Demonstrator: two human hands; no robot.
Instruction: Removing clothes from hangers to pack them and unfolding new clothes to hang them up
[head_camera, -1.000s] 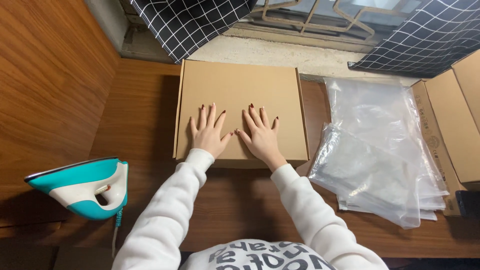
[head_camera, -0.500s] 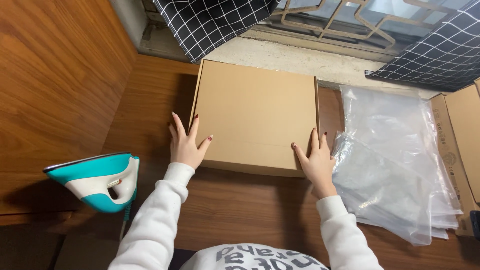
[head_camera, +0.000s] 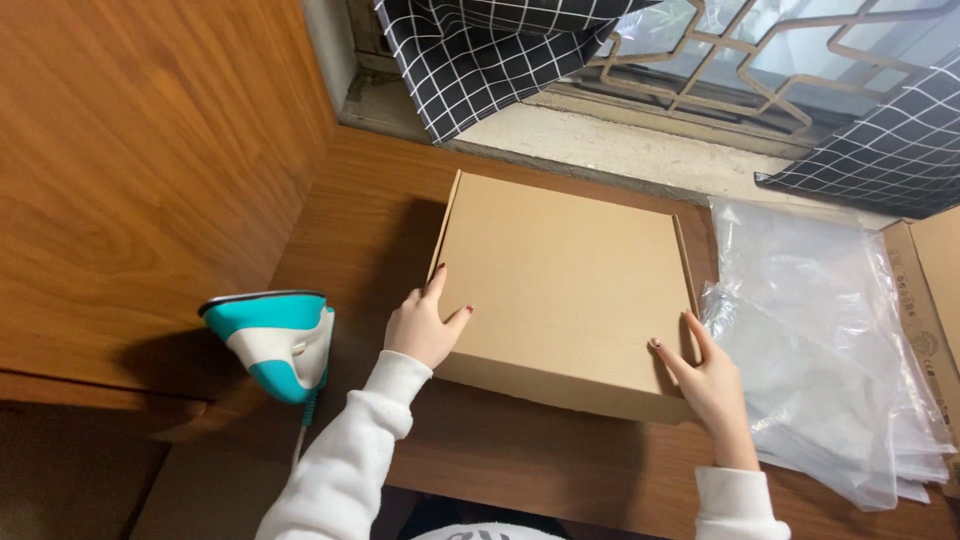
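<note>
Closed flat corrugated cardboard box (head_camera: 565, 285) on the wooden surface (head_camera: 500, 460), held between left hand (head_camera: 425, 325) and right hand (head_camera: 712, 385), fingers spread against its side edges; probably light, stiff, crushable, best gripped at those edges

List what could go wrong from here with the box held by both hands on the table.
1. The left hand and right hand grip only the near corners of the cardboard box, so it might tip or slip if raised.
2. The stack of clear plastic bags lies against the box's right side; a sideways move could drag or scatter them.
3. The teal and white iron stands near the left elbow and could be knocked over.
</note>
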